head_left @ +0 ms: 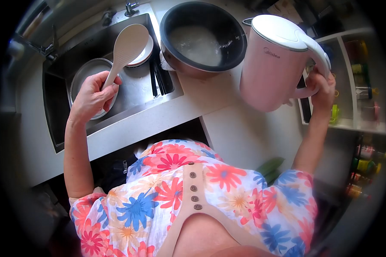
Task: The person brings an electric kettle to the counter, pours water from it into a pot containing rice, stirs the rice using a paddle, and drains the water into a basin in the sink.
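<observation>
My left hand [94,95] is closed around the handle of a pale rice paddle [133,43], whose broad end is raised over the sink. On the right, my right hand [321,88] grips the handle of a pink electric kettle [268,70] with a white lid. The kettle is held upright beside a dark-lined rice cooker pot [169,38], and its spout side points toward the pot. Whitish, cloudy contents [197,45] lie in the bottom of the pot. No stream of water shows between kettle and pot.
The steel sink [135,92] holds a round metal basin [79,79], a stacked white bowl [146,53] and dark chopsticks [155,79]. Taps stand behind it. At the right is a white shelf rack [349,64] with several jars. Green vegetables [270,166] lie near my body.
</observation>
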`<state>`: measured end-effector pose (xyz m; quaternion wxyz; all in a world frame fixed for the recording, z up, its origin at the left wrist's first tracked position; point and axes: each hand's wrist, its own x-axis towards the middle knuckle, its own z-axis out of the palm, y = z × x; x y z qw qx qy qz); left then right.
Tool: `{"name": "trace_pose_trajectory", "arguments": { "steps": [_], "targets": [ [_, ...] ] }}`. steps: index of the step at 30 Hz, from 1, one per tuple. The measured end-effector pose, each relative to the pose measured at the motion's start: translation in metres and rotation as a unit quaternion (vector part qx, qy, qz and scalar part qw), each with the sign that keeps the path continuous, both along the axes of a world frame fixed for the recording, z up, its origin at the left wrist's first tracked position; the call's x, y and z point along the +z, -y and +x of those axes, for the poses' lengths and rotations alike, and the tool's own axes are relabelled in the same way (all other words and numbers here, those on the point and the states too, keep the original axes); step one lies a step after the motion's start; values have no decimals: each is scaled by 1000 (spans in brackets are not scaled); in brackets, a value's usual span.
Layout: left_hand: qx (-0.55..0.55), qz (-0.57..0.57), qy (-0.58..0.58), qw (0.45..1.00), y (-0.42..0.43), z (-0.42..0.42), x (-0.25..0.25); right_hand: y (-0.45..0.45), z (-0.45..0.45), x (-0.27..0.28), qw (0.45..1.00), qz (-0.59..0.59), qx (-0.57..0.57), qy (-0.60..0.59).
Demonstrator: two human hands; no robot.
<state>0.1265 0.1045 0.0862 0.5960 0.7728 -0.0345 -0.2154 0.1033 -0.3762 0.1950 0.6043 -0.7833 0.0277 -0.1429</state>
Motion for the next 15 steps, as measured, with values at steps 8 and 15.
{"name": "trace_pose_trajectory", "arguments": {
  "steps": [8, 15],
  "targets": [
    [-5, 15, 24, 1000, 17, 4, 15, 40, -44, -65, 983, 97, -137, 69],
    [8, -48, 45, 998, 32, 12, 16, 50, -70, -97, 964, 136, -206, 97]
  ]
}}
